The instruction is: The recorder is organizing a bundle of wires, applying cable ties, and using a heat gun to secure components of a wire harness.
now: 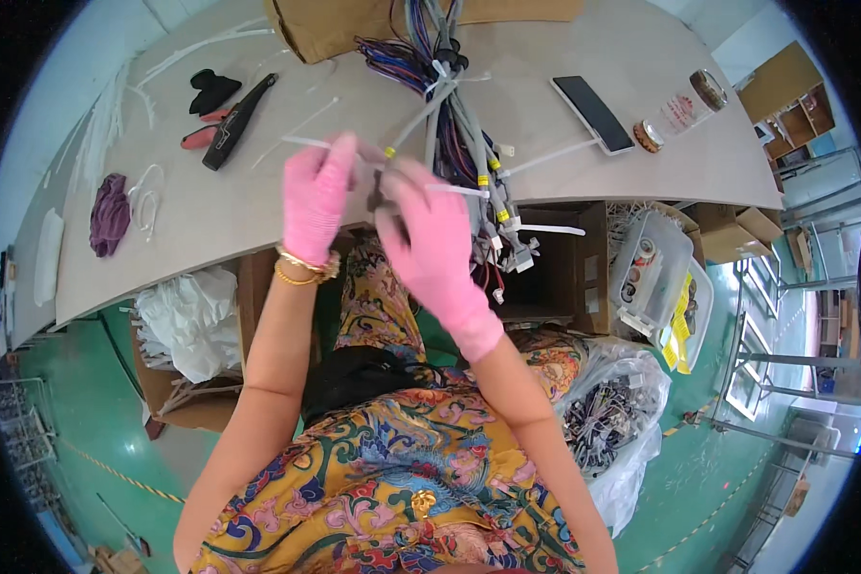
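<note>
Pink-gloved left hand (316, 196) and right hand (434, 230) flank a small dark part (374, 192) at the frame's upper centre, beside the grey cable bundle (447, 117) on the tabletop (210, 206); blur hides whether either is gripping.

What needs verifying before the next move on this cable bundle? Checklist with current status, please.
1. Gloves on: ok. Left hand and right hand both wear pink gloves.
2. Grip on the small dark piece between the hands: cannot tell, fingertips blurred.
3. Cable-tie tails trimmed: not ok. Long white tails stick out from the grey cables.
4. Wrists free of snag points: not ok, I'd say. Gold bracelets sit exposed at the left wrist.
5. Red-handled black hand tool away from the cables: ok, lying on the tabletop to their left.
</note>
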Tool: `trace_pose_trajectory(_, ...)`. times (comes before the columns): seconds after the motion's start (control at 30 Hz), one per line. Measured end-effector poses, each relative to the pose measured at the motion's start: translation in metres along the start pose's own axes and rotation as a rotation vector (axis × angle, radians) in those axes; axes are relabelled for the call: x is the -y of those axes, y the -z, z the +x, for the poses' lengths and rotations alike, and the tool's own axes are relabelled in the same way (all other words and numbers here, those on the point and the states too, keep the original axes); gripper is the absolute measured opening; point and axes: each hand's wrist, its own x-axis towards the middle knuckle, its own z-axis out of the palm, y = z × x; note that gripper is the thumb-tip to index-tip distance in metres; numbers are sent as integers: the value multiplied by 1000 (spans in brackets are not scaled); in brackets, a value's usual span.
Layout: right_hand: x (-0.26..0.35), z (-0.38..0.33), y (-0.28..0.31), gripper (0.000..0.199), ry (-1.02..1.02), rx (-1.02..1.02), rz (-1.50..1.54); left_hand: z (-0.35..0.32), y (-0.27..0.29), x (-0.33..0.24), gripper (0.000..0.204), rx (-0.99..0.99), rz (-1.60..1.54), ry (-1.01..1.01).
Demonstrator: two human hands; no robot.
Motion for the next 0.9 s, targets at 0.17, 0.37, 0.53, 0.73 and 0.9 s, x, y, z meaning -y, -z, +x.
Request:
trace_pose_trajectory(0.17, 22, -55, 71, 27, 37, -19, -45, -7, 47, 4, 39, -168, 8, -40)
trace_pose_trajectory(0.37, -34, -72, 95, 17, -739, -303, 349, -59, 15, 1, 37, -85, -382, -176)
trace_pose_trajectory(0.53, -44, -51, 90, 32, -981, -87, 601, -80, -59, -24, 34, 400, 161, -18)
trace_pose_trajectory(0.73, -40, -52, 92, 28, -888, -19, 681, -61, -75, 0, 40, 368, -301, 238)
trace_pose_trajectory(0.9, -58, -57, 100, 30, -953, -229, 1150, -59, -51, -11, 25, 473, -375, 404)
